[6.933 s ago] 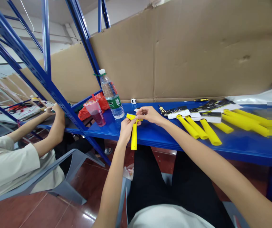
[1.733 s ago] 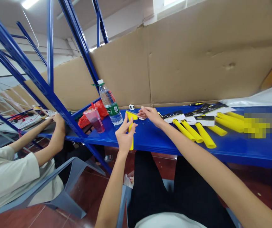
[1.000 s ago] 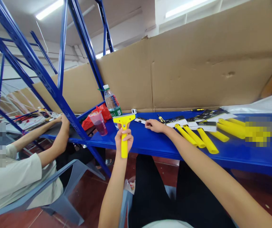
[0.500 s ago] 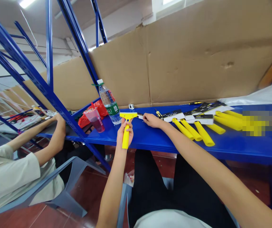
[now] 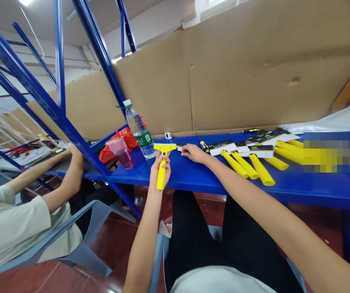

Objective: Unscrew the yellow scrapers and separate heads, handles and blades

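My left hand (image 5: 154, 171) is closed around the handle of a yellow T-shaped scraper (image 5: 161, 179), its wide head pointing away from me above the table's front part. My right hand (image 5: 194, 154) rests on the blue table with its fingers curled together. A small dark strip (image 5: 179, 147) shows just left of those fingertips; whether they grip it is hidden. Just beyond the right wrist lies a black-and-yellow screwdriver (image 5: 203, 145). To the right, several yellow handles (image 5: 262, 170) lie beside black-and-white printed cards (image 5: 223, 147).
A water bottle (image 5: 142, 136) and a pink cup (image 5: 122, 154) stand left of the scraper, by a red bag (image 5: 128, 136). A blue rack post (image 5: 109, 77) rises there. Cardboard (image 5: 238, 81) walls the back. A co-worker (image 5: 25, 219) sits at left.
The view has shifted slightly. Both hands keep nearly the same places, with the scraper still in my left hand.
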Demonstrator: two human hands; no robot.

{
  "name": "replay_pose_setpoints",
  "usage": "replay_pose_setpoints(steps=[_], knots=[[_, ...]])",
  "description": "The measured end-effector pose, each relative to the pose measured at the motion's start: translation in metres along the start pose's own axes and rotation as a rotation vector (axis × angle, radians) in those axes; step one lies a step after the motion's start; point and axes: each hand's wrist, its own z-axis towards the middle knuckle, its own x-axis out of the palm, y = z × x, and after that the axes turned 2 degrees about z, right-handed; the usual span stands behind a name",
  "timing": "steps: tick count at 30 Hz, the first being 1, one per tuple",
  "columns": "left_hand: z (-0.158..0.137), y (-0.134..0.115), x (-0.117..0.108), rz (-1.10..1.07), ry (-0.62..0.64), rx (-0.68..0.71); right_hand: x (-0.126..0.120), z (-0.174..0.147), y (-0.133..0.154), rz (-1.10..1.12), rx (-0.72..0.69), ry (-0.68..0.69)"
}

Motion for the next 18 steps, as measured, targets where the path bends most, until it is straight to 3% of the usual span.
replay_pose_setpoints(steps=[6,12,18], knots=[[0.001,0.0,0.003,-0.039,-0.014,-0.035,-0.002,0.001,0.011,0.11,-0.014,-0.167],[-0.001,0.008,0.013,-0.045,-0.078,-0.085,-0.009,0.002,0.025,0.419,-0.09,-0.404],[-0.004,0.017,0.017,-0.03,-0.067,-0.095,-0.016,0.0,0.04,0.753,-0.048,-0.409]])
